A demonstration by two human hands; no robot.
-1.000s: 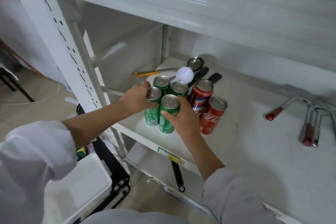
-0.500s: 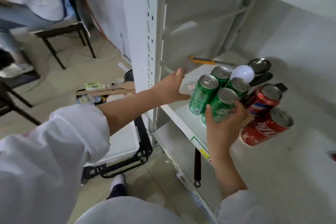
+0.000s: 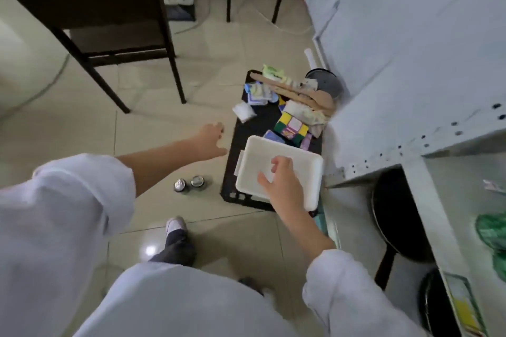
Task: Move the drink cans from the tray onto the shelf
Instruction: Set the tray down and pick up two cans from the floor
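Tiled floor (image 3: 164, 128): two upright cans (image 3: 189, 184) just left of black crate (image 3: 235, 172), dark table (image 3: 90, 3) legs well behind crate.

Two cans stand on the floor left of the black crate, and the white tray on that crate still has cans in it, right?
Not quite. The head view shows the white tray with no cans in it. The two cans do stand on the floor left of the black crate.

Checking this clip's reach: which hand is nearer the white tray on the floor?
Right. The right hand is over the white tray, whether touching is unclear; the left hand hangs open to its left, above the floor tiles.
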